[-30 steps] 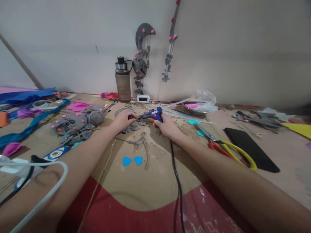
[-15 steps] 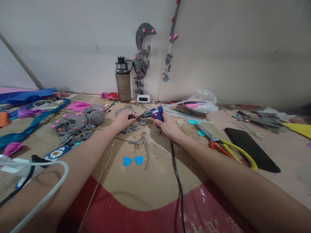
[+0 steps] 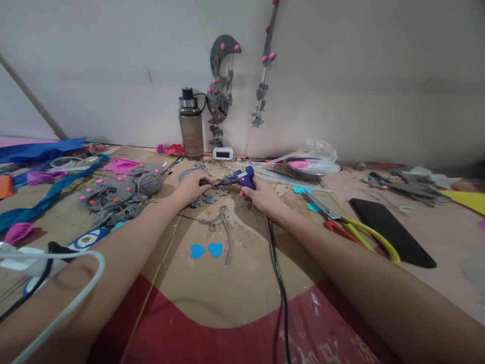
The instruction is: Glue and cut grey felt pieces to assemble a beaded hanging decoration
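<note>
My right hand (image 3: 261, 194) is closed round the handle of a blue hot glue gun (image 3: 244, 178), its nozzle pointing left. Close to that tip, my left hand (image 3: 193, 187) has its fingers curled together over grey felt pieces; what they pinch is too small to make out. Small grey felt shapes (image 3: 209, 199) lie just below the fingers. Nearer to me are knotted grey yarn (image 3: 214, 221) and two blue hearts, a left heart (image 3: 197, 251) and a right heart (image 3: 215, 249). The gun's black cord (image 3: 278, 275) runs toward me.
Scissors (image 3: 356, 227) and a black phone (image 3: 392, 230) lie at right. A bottle (image 3: 191, 129) and small clock (image 3: 222, 153) stand by the wall under hanging felt decorations (image 3: 219, 103). Felt with pompoms and yarn (image 3: 125, 189), and a power strip (image 3: 85, 238) with cables, lie at left.
Hands and glue gun hold nearly the same place. The whole view has shifted very slightly; nothing has been picked up or let go.
</note>
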A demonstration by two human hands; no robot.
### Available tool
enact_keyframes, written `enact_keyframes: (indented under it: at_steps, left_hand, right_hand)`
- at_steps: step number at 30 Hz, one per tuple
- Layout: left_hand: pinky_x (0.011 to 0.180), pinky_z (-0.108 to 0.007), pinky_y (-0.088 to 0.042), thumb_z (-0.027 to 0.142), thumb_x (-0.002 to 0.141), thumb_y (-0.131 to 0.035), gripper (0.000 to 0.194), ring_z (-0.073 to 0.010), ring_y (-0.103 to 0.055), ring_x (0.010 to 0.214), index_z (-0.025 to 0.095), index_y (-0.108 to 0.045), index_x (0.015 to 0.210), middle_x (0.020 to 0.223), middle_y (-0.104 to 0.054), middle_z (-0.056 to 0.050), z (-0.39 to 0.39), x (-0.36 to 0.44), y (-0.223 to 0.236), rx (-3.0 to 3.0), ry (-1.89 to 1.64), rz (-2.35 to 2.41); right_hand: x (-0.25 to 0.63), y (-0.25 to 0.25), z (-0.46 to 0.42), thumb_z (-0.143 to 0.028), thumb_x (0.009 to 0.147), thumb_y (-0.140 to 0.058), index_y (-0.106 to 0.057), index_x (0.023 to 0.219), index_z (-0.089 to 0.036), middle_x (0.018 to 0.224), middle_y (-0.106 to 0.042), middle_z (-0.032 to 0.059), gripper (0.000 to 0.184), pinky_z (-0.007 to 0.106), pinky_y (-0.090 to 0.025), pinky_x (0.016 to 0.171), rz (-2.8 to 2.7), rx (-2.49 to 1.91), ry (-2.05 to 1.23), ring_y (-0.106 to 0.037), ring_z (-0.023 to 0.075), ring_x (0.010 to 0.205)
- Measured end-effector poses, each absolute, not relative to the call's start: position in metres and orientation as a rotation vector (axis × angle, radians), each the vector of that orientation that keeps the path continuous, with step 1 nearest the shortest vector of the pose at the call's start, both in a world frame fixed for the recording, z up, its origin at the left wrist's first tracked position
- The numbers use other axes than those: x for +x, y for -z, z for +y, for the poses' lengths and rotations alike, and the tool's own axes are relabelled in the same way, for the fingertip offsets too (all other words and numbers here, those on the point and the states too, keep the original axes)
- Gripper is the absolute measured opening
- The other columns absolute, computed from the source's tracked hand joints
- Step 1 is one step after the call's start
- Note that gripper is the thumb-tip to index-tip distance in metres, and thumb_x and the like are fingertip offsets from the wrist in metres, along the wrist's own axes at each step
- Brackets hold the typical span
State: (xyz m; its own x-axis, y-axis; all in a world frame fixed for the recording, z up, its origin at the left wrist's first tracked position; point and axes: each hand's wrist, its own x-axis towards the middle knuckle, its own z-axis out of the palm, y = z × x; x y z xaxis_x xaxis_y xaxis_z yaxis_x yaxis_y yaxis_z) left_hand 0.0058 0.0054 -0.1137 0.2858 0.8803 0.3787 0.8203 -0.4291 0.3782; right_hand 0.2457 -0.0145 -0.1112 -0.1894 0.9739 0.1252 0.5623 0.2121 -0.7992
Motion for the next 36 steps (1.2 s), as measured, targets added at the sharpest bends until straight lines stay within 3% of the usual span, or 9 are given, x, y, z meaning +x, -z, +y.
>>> enact_keyframes:
  at_steps: [28, 36]
  left_hand:
    - [0.08, -0.031, -0.047, 0.022, 0.075, -0.06, 0.008, -0.0171, -0.06, 0.085, 0.019, -0.066, 0.079, 0.088, -0.068, -0.004, 0.006, 0.007, 0.113, 2.431, -0.831, 1.601]
    - [0.078, -0.03, -0.047, 0.022, 0.075, -0.06, 0.008, -0.0169, -0.06, 0.083, 0.019, -0.066, 0.08, 0.088, -0.068, -0.004, 0.006, 0.007, 0.113, 2.421, -0.848, 1.588]
  right_hand:
    - [0.242, 0.121, -0.006, -0.029, 0.079, -0.049, -0.053, 0.093, -0.019, 0.084, -0.066, 0.0032, 0.017, 0.026, -0.04, 0.063, -1.837, -1.401, -0.804, -0.056, 0.0141, 0.069]
    - [0.243, 0.111, -0.012, -0.024, 0.078, -0.05, -0.053, 0.088, -0.018, 0.079, -0.066, 0.0032, 0.012, 0.025, -0.038, 0.055, -1.844, -1.438, -0.837, -0.055, 0.013, 0.062]
